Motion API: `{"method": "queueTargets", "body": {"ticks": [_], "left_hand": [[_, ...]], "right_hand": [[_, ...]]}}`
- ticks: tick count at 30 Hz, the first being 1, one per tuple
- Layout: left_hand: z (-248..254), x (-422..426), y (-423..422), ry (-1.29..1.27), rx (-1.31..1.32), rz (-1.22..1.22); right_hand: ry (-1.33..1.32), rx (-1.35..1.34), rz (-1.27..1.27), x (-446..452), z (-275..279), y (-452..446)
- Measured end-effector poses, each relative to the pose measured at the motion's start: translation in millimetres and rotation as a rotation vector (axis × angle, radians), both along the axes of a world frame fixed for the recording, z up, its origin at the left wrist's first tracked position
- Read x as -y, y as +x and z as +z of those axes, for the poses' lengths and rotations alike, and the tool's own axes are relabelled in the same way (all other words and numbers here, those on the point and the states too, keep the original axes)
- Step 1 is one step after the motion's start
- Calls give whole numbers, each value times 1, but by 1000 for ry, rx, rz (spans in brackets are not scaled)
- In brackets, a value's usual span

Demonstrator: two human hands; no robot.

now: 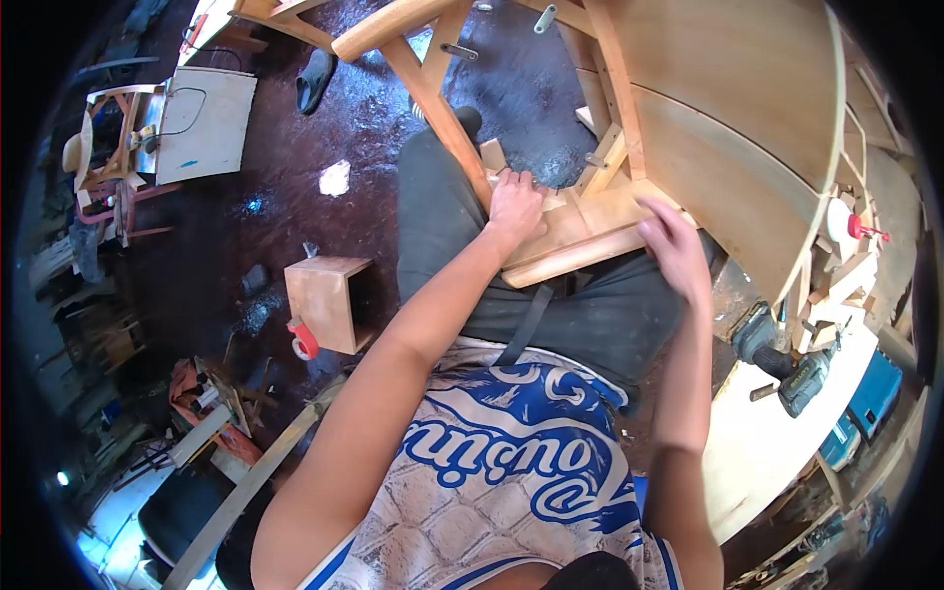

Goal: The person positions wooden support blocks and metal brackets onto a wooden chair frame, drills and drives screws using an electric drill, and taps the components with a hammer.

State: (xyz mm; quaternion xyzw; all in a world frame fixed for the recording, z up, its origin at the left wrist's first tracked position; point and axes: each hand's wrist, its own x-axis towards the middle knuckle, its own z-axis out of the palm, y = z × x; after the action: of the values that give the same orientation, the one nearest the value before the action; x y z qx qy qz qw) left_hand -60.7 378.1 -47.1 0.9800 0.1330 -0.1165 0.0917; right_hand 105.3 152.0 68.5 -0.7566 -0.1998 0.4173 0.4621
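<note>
A wooden frame [580,241] with slanted legs and a flat panel rests across the person's lap. My left hand [518,208] is closed over its left corner, beside the foot of a slanted leg [438,108]; the fingertips are partly hidden. At the frame's right end, my right hand [677,244] has its fingers apart and holds nothing, its fingertips near the panel's edge. Small metal plates [459,52] are attached to the wooden bars.
A large curved wooden panel [733,118] stands at the right. A cordless drill [782,359] lies on a pale board [737,442], near a blue case [873,393]. To the left are a small wooden box [320,295], red tape [303,338], a black shoe [315,83] and a white board [206,123].
</note>
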Motion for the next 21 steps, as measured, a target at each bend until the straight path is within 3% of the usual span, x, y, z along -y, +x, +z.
{"method": "queueTargets", "body": {"ticks": [3, 8, 13, 15, 16, 19, 21], "left_hand": [[-10, 6, 1, 32, 96, 45], [-17, 2, 1, 32, 80, 65], [-14, -3, 19, 80, 19, 47], [-16, -13, 35, 84, -294, -102], [-15, -16, 39, 83, -294, -100], [-12, -35, 52, 4, -284, -130], [-12, -47, 56, -234, -367, -45]], "right_hand": [[30, -28, -307, 103, 33, -33], [-194, 51, -707, 243, -1, -95], [-147, 155, -717, 230, -12, -117], [-144, 142, -662, 219, -18, -119], [-144, 142, -660, 218, -19, -118], [27, 490, -930, 211, -32, -113], [31, 433, -1225, 234, -30, -104]]}}
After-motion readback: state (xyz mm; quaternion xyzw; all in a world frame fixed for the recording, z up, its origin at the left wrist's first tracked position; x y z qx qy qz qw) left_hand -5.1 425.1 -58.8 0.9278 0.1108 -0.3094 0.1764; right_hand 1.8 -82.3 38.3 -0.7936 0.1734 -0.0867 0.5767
